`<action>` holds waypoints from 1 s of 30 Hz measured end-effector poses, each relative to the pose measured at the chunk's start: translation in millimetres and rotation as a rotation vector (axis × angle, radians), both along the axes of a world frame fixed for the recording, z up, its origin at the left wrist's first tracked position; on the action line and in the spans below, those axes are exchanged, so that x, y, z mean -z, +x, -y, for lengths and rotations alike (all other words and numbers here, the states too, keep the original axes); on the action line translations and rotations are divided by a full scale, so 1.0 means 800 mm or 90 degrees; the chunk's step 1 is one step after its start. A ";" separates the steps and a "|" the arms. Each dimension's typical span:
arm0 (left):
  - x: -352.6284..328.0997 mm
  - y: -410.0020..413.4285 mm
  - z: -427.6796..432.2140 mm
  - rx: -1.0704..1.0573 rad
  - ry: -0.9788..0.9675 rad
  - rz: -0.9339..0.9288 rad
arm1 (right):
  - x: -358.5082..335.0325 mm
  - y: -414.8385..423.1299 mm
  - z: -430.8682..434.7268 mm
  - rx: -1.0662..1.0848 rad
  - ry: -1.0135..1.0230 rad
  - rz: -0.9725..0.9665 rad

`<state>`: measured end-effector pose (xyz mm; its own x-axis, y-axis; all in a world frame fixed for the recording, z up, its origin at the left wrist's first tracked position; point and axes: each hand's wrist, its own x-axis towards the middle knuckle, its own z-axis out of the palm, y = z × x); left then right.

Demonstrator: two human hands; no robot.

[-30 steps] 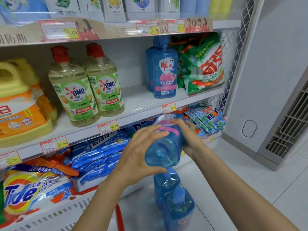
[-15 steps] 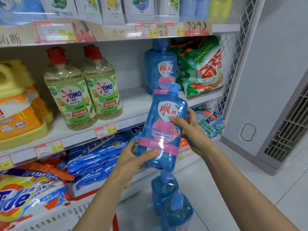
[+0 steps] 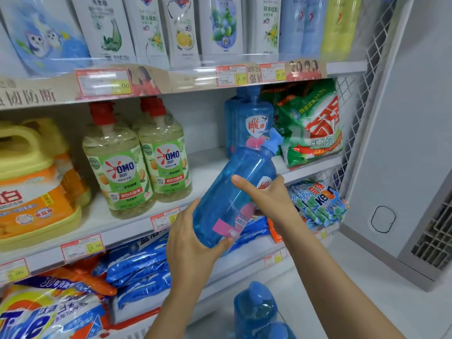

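Note:
A blue bottle [image 3: 234, 192] with a pink label hangs tilted in front of the middle shelf [image 3: 208, 167], its cap pointing up and to the right. My left hand [image 3: 190, 243] grips its base from below. My right hand [image 3: 266, 199] grips its upper body from the right, fingers over the label. More blue bottles of the same kind [image 3: 252, 118] stand upright at the back of that shelf, just beyond the held bottle's cap.
Two OMO bottles [image 3: 137, 162] with red caps stand left on the middle shelf, a green bag [image 3: 310, 126] right. Blue bottles [image 3: 256, 311] sit low by the floor. Blue bags [image 3: 137, 263] and a Tide bag [image 3: 46, 311] fill the shelf below. A wire side panel [image 3: 359, 99] bounds the right.
Both hands have lifted the blue bottle from below the shelf edge up toward the middle shelf. It has turned so its label faces away and its cap points up right.

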<state>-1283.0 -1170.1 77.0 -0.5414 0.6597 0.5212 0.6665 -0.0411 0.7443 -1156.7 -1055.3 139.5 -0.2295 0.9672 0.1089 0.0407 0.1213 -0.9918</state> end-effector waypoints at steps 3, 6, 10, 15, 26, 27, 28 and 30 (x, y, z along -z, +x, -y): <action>-0.014 -0.013 -0.017 0.007 0.030 -0.014 | -0.007 -0.012 -0.011 0.023 0.064 -0.124; -0.032 -0.032 -0.036 0.036 0.047 -0.077 | -0.016 -0.023 -0.020 0.057 0.134 -0.204; -0.056 -0.053 -0.061 0.000 -0.006 -0.205 | -0.022 -0.038 -0.035 0.128 0.170 -0.198; -0.058 -0.082 -0.075 0.008 -0.069 -0.319 | -0.027 -0.056 -0.062 0.199 0.202 -0.210; -0.015 -0.116 -0.098 -0.054 -0.215 -0.535 | -0.001 -0.113 -0.114 0.202 0.314 -0.111; -0.013 -0.118 -0.099 -0.056 -0.209 -0.542 | 0.001 -0.119 -0.118 0.196 0.325 -0.091; -0.010 -0.120 -0.101 -0.060 -0.203 -0.551 | 0.002 -0.125 -0.122 0.192 0.336 -0.071; -0.006 -0.124 -0.103 -0.075 -0.197 -0.572 | -0.005 -0.137 -0.131 0.189 0.351 -0.019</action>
<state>-1382.0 -1087.7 81.8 -0.0950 0.8045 0.5862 0.9812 0.1751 -0.0813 -1266.6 -950.2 143.1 0.0507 0.7893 0.6119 0.1241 0.6029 -0.7881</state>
